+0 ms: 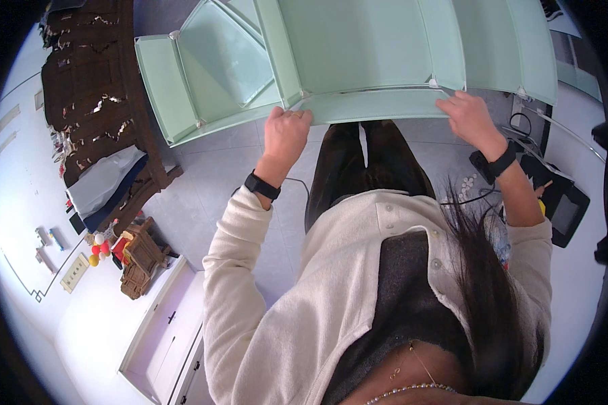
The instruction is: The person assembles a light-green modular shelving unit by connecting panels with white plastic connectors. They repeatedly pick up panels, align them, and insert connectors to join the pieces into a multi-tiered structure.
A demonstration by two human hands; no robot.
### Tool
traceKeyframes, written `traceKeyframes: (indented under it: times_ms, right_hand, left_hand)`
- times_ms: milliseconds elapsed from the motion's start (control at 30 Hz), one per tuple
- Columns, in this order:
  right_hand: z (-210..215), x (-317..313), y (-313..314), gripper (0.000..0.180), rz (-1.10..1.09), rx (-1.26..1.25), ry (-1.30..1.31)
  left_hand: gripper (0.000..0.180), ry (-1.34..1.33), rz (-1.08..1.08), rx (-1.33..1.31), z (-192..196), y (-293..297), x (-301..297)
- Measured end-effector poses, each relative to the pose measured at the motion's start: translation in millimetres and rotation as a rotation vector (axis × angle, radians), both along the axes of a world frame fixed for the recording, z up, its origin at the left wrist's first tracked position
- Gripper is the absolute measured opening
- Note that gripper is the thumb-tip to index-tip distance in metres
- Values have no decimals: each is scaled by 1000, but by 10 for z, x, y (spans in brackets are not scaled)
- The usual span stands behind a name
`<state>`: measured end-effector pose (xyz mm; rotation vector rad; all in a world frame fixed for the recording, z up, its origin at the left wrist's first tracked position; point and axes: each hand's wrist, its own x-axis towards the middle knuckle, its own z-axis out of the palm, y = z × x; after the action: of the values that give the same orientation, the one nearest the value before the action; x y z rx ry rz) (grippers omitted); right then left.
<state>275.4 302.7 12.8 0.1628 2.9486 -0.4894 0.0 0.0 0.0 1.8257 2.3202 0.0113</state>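
Observation:
A pale green cube storage unit (361,44), built of thin panels with white corner connectors, stretches across the top of the view. Along its near side runs a narrow green panel (378,106). My left hand (288,131) is closed on the left end of that panel, fingers curled over the edge. At its right end, my right hand (471,120) pinches the panel near a white connector (434,82). A loose-looking panel (226,57) leans at a slant inside the left compartment. The undersides of my fingers are partly hidden.
Dark carved wooden furniture (91,81) stands at the left, a white and navy cloth (108,185) on it. Below it are a brown wooden ornament (142,256) and a white cabinet (162,331). Black items (564,202) and a cable lie at the right.

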Motion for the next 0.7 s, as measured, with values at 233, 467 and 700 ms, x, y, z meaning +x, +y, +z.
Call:
traceKeyframes:
  times_ms: [233,467,700]
  right_hand:
    - [-23,-23,-11,26,-28,22,-19]
    - [-90,-52,56,18,-47,18,-12]
    - [-92,-54,126,20,-23,13,-77]
  left_hand:
    - [16,2,-9,51,-79,20,-50]
    - [10,9,-3,15,-29,171,-35]
    - [8,118,16,-182,-85,432,10]
